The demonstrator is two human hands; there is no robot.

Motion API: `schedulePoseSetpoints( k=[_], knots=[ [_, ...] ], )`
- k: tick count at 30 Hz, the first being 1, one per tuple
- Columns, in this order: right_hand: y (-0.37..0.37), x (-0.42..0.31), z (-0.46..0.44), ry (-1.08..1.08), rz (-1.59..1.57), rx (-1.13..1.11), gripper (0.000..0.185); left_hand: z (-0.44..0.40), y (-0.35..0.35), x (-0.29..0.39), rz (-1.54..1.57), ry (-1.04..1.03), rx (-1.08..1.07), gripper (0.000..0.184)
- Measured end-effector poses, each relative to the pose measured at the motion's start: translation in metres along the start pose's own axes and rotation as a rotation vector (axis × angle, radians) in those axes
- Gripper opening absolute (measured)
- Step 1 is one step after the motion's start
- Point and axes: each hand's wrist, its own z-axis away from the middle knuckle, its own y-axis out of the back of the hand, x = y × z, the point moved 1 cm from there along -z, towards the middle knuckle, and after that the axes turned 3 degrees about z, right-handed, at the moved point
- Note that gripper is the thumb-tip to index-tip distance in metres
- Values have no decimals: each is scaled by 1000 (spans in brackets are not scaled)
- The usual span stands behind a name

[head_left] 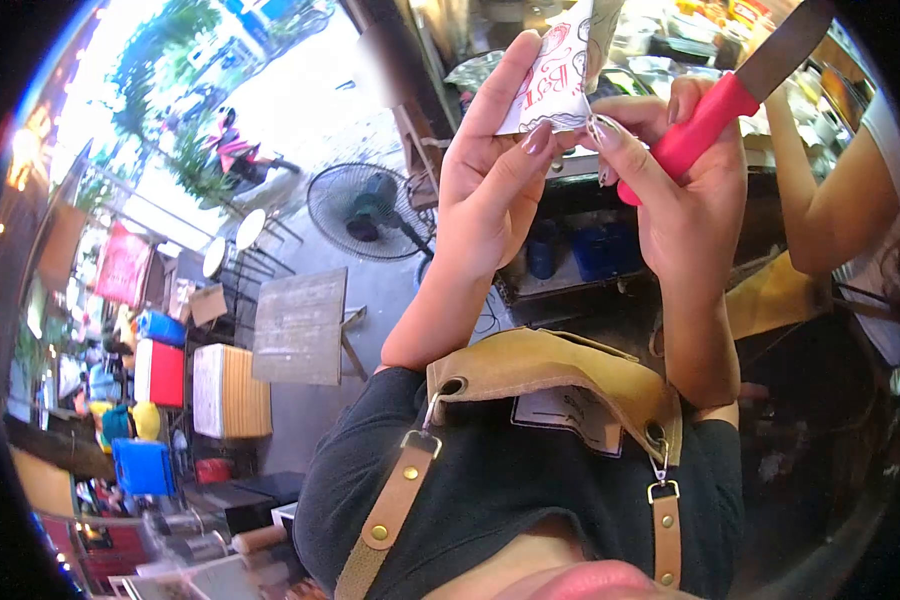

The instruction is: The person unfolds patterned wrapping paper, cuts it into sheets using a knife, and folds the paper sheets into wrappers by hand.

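Observation:
My left hand (495, 170) holds a white paper packet (557, 88) with red lettering and black drawings, its thumb pressed on the lower edge. The packet's top runs out of view. Opposite it, my right hand (685, 185) keeps a knife (705, 122) with a pinkish-red handle gripped against the palm. The blade points up and to the right, away from the packet. My right thumb and forefinger are pinched at the packet's lower right corner, close to my left fingertips. What lies between those two fingertips is too small to make out.
Beyond my hands is a cluttered counter (670, 45) with containers. Another person's arm (845, 205) is at the right. A standing fan (370, 210), a wooden table (300, 325), stools (251, 230) and coolers (158, 372) are on the left. I wear an apron (550, 365).

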Motion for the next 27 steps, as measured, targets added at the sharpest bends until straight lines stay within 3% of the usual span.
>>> schedulePoseSetpoints(
  k=[9,12,16,18,27],
  knots=[
    [-19,0,7,16,-117,-72,31,22,-4,16,-5,-34,82,48],
    [-22,2,9,-9,-158,-82,30,23,-9,18,-7,-80,167,50],
    [-16,4,7,-28,-174,-121,29,23,-4,16,-19,-95,92,54],
    [-13,10,5,-27,-172,-109,28,21,-2,14,169,44,27,60],
    [-10,18,1,-152,-342,-17,28,11,7,-3,387,153,32,57]
  ],
)
